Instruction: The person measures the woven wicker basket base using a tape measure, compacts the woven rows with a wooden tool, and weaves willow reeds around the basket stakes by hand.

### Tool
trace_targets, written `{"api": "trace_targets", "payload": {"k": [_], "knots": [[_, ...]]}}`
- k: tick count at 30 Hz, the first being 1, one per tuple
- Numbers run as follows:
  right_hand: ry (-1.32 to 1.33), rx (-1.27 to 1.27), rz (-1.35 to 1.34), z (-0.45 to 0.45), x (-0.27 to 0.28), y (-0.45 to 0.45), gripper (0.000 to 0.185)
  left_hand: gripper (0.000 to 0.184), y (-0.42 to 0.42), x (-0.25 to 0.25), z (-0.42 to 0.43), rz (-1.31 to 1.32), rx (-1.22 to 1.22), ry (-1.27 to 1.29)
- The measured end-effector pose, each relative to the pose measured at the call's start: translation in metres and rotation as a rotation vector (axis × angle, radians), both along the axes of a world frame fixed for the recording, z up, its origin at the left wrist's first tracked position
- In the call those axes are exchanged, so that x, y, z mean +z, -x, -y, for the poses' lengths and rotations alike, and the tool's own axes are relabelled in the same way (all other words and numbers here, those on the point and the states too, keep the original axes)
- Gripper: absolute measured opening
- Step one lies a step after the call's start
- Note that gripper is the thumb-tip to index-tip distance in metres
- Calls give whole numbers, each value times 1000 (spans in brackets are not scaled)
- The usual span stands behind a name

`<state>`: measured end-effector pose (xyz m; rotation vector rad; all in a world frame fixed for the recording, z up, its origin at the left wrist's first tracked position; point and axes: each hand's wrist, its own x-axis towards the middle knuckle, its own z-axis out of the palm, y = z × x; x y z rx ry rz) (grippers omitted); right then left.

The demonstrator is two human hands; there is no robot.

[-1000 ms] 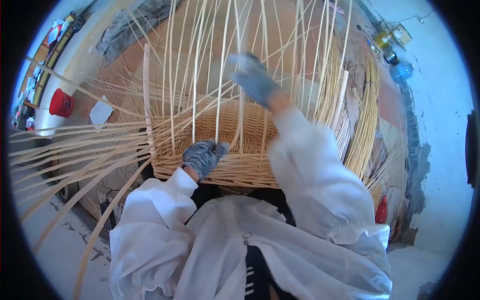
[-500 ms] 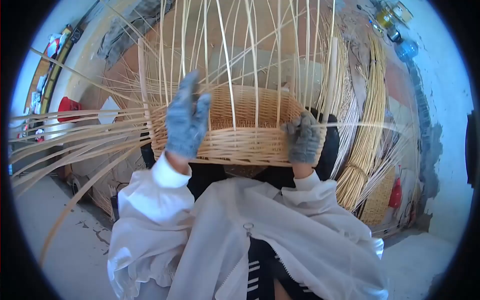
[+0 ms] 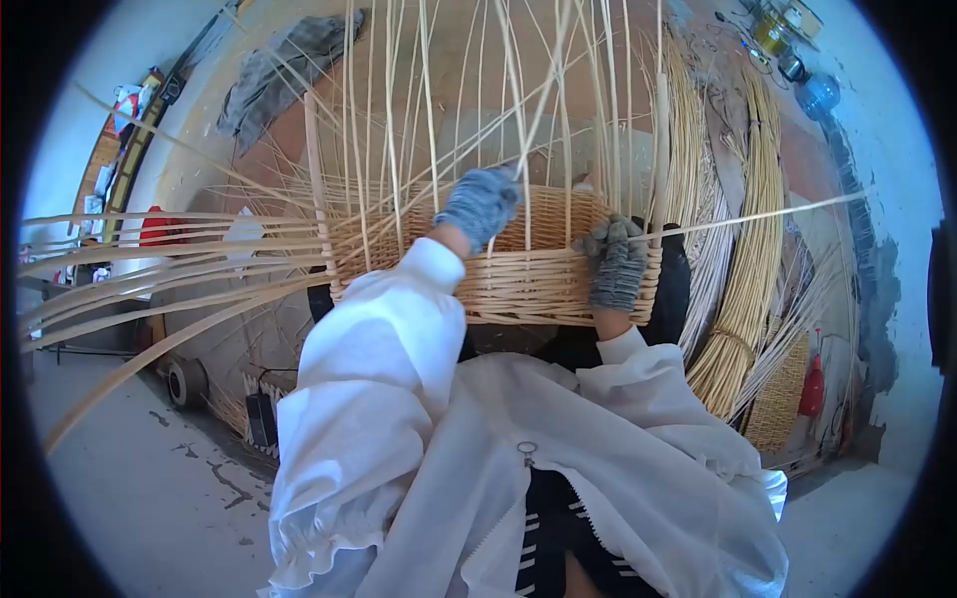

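Note:
A partly woven wicker basket (image 3: 538, 294) sits at my lap, with tall upright stakes (image 3: 429, 110) rising from its walls and a thicker post at each front corner. My left hand (image 3: 480, 207), in a grey knit glove, is closed above the front wall. A pale willow rod (image 3: 543, 95) slants up and right from that fist. My right hand (image 3: 613, 264), gloved too, is closed at the right end of the front wall. Another willow rod (image 3: 758, 213) sticks out from it to the right. The right fingertips are partly hidden against the weave.
Many loose rods (image 3: 179, 264) fan out leftward from the basket's left side. Tied willow bundles (image 3: 743, 269) lie on the floor at right, near a woven panel (image 3: 778, 399) and a red bottle (image 3: 812, 387). A grey cloth (image 3: 284, 75) lies at the back left.
My left hand has moved right from the basket's left part to its middle and gone from open to closed on a rod. My right hand stays at the right end. The view has shifted slightly.

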<state>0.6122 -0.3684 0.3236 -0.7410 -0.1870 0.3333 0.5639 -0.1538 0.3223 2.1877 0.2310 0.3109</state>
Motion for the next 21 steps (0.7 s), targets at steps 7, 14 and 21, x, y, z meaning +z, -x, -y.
{"api": "trace_targets", "payload": {"k": [7, 14, 21], "knots": [[95, -11, 133, 8, -2, 2, 17, 87, 91, 66, 54, -172, 41, -743], [-195, 223, 3, -19, 27, 29, 10, 102, 116, 24, 80, -292, 9, -849], [-22, 182, -185, -4, 13, 16, 8, 85, 97, 79, 78, -597, -116, -829]]}}
